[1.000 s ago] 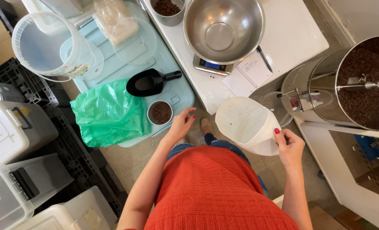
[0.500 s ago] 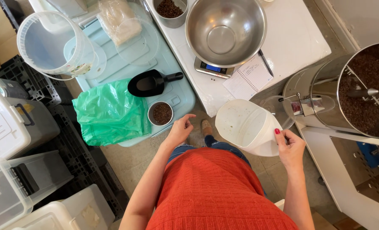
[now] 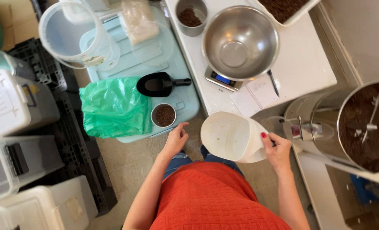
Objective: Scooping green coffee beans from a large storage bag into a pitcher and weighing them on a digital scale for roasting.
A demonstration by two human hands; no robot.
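My right hand [image 3: 276, 150] grips the handle of a white plastic jug [image 3: 230, 137], tipped so its empty inside faces up. My left hand [image 3: 175, 139] hangs free with fingers apart, just below a small round cup of brown beans [image 3: 163, 115] that stands on a pale blue bin lid [image 3: 185, 98]. A black scoop [image 3: 157, 84] and a green plastic bag [image 3: 112, 107] lie on the same lid. On the white table [image 3: 308, 64] a steel bowl [image 3: 239, 41] sits on a small scale [image 3: 221, 79].
A metal drum full of dark beans [image 3: 366, 125] stands at the right. A clear bucket [image 3: 68, 34], grey and white storage bins [image 3: 15, 102] and black crates [image 3: 81, 157] fill the left. Paper sheets [image 3: 255, 96], a pen and a steel cup of beans [image 3: 190, 17] lie on the table.
My left hand has dropped slightly away from the bean cup. The view has shifted a little; the jug stays in my right hand.
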